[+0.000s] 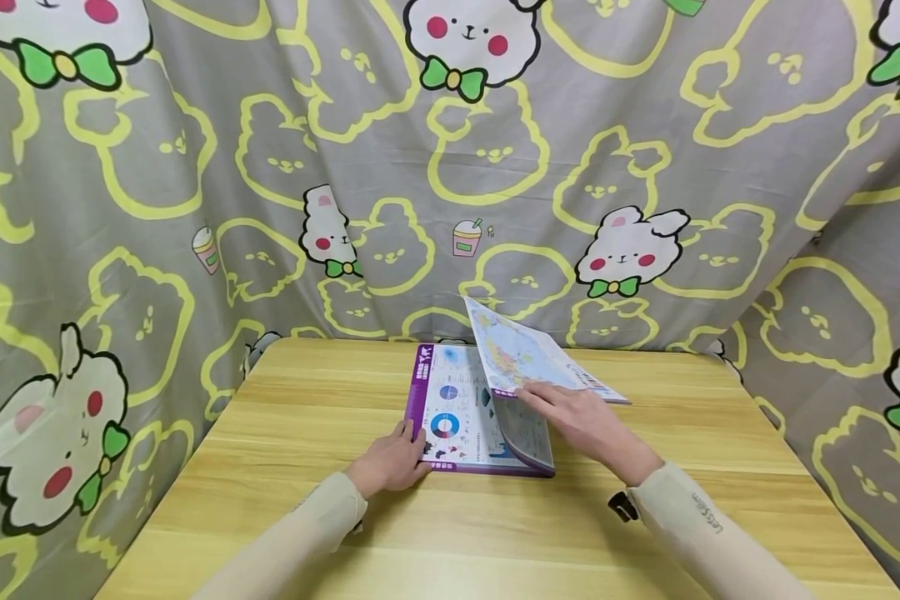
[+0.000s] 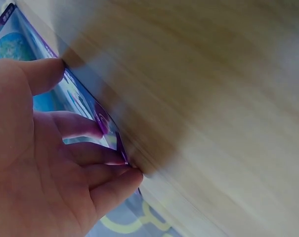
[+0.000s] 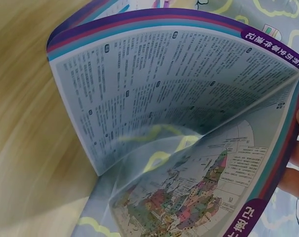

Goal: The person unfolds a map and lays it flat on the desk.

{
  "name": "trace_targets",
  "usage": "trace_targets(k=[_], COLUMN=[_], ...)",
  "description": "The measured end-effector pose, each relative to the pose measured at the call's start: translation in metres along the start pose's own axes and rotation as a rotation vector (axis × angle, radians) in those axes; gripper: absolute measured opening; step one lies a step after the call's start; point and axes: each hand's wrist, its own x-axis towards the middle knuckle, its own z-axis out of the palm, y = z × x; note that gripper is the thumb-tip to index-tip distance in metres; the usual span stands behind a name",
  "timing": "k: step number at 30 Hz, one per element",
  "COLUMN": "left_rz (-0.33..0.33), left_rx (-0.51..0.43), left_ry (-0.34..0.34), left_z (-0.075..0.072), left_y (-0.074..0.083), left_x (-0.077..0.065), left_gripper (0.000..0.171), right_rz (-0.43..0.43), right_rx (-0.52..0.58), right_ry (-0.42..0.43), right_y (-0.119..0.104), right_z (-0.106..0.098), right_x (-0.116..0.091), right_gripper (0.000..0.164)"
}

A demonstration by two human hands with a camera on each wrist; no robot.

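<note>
A thin map booklet point(image 1: 456, 400) with purple borders lies open on the wooden table. Its printed page shows charts and small pictures. My left hand point(image 1: 392, 458) rests at the lower left edge; in the left wrist view the thumb and loosely bent fingers point(image 2: 72, 123) touch that edge. My right hand point(image 1: 573, 417) pinches the lower edge of a raised leaf point(image 1: 521, 350) printed with a world map. In the right wrist view, fingers point(image 3: 295, 182) sit at the leaf's border, and inner pages point(image 3: 154, 84) of dense text and a coloured map fan apart.
The light wooden table point(image 1: 285, 433) extends around the booklet on all sides. A grey curtain point(image 1: 390, 167) with cartoon rabbits hangs behind the table's far edge and along both sides. A black strap point(image 1: 622, 506) shows at the right wrist.
</note>
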Motion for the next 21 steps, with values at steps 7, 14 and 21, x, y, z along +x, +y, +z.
trace_targets(k=[7,14,21], left_rz=[-0.003,-0.011,-0.014], left_rx=[-0.016,-0.025,-0.046], left_ry=[-0.002,-0.003,-0.005], left_z=[-0.003,-0.002,-0.002], left_y=[-0.001,-0.004,-0.008], left_x=[-0.004,-0.006,-0.009], left_gripper=[0.065,0.065,0.065], right_rz=[-0.010,0.001,0.003], right_rx=[-0.011,-0.009,0.000], right_ry=[0.033,0.049,0.078], right_y=[0.003,0.007,0.010], right_z=[-0.005,-0.010,-0.015], right_x=[-0.004,-0.010,-0.016], right_gripper=[0.054,0.050,0.050])
